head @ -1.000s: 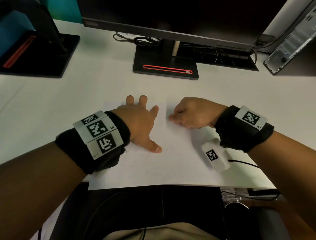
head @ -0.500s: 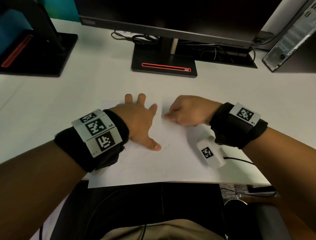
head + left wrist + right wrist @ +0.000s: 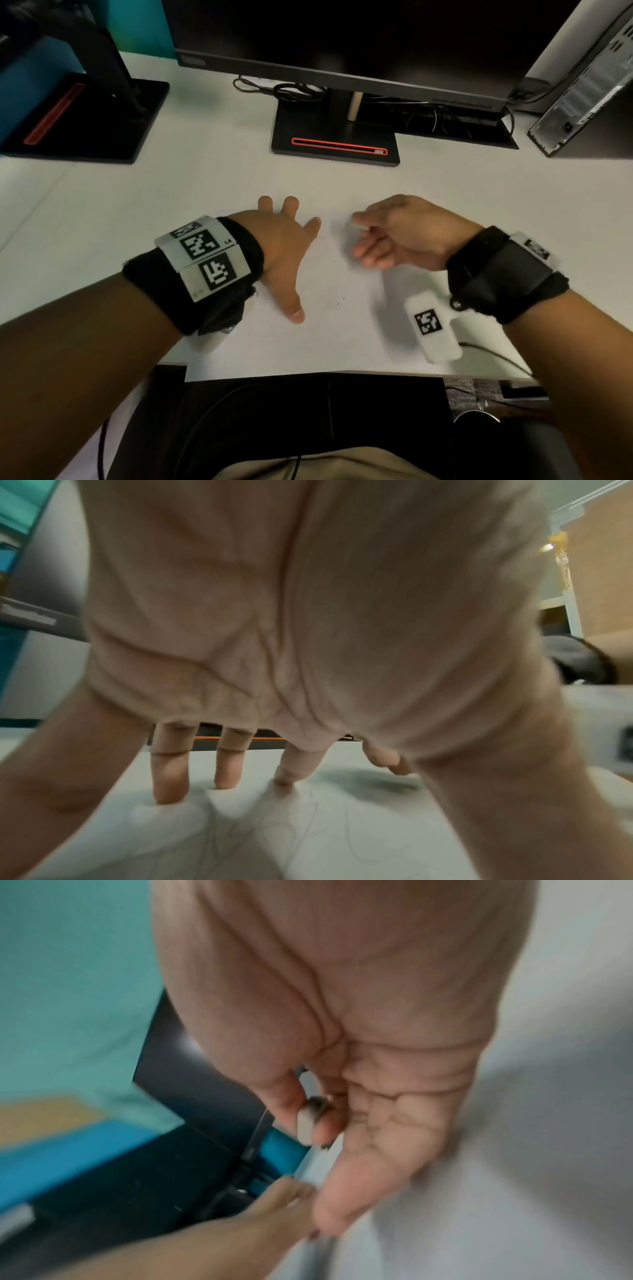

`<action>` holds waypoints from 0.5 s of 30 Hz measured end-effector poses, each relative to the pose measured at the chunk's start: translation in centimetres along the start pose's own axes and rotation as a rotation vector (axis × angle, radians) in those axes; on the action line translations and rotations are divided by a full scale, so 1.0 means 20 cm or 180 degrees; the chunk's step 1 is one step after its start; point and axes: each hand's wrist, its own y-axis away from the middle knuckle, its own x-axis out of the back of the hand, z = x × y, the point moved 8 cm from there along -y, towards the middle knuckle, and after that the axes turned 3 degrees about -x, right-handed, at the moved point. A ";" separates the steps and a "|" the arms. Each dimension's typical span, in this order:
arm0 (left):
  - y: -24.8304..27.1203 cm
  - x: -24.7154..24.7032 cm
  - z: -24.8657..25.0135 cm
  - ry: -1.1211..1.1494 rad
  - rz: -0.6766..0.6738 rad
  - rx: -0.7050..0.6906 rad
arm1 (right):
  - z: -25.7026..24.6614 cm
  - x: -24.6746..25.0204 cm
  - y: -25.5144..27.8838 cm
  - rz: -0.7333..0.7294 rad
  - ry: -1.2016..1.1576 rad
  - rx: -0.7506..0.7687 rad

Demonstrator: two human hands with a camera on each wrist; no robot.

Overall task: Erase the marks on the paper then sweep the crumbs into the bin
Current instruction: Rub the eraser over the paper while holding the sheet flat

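A white sheet of paper lies on the white desk at its front edge. My left hand presses flat on the paper with fingers spread. Faint pencil lines show on the sheet under the left palm. My right hand is turned on its side just right of the left. Its thumb and forefinger pinch a small white eraser, and the other fingers hang loose. A few dark crumbs lie on the paper between my hands.
A monitor stands behind on a black base; a second black stand is at back left and a computer case at back right. Cables lie behind the base. A round dark rim shows below the desk edge, right.
My right hand has rolled from knuckles-up onto its side, its outer fingers have loosened, and the eraser end has come off the paper. My left hand stays pressed in place.
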 end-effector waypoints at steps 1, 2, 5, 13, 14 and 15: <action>0.00 0.00 0.00 -0.0014 0.0011 -0.0024 | 0.03 -0.09 0.01 -0.0346 -0.0779 -0.0207; 0.00 0.00 0.00 -0.0026 0.0035 -0.0049 | 0.05 -0.20 0.03 -0.0731 -0.1332 -0.0413; 0.00 -0.01 -0.01 -0.0057 0.0136 -0.0108 | 0.11 -0.42 0.05 -0.1583 -0.1855 -0.0592; 0.01 -0.01 -0.01 0.0019 0.0243 -0.0121 | 0.15 0.23 -0.02 0.0983 -0.3736 0.0487; 0.01 -0.01 -0.01 0.0026 0.0272 -0.0134 | 0.14 0.19 0.00 0.0801 -0.3689 0.0512; 0.01 -0.01 -0.01 0.0047 0.0296 -0.0144 | 0.12 0.10 0.02 0.0423 -0.3575 0.0451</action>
